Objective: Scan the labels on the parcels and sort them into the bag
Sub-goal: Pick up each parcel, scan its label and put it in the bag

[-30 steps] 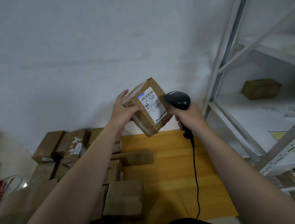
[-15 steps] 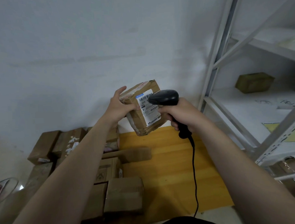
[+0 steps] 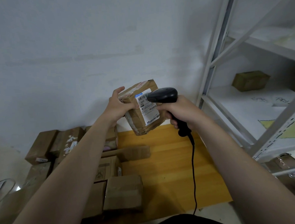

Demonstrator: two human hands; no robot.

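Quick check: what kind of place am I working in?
Probably a parcel sorting or storage room: taped cardboard parcels piled by the wall, white metal shelving, and a corded barcode scanner aimed at a labelled parcel.

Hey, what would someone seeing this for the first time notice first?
Dead centre, the left hand holds a taped brown parcel up while the right hand aims a black corded scanner at its white label. Below left, more brown parcels crowd the left of a yellow surface; a white metal rack stands at right, one box on its shelf.
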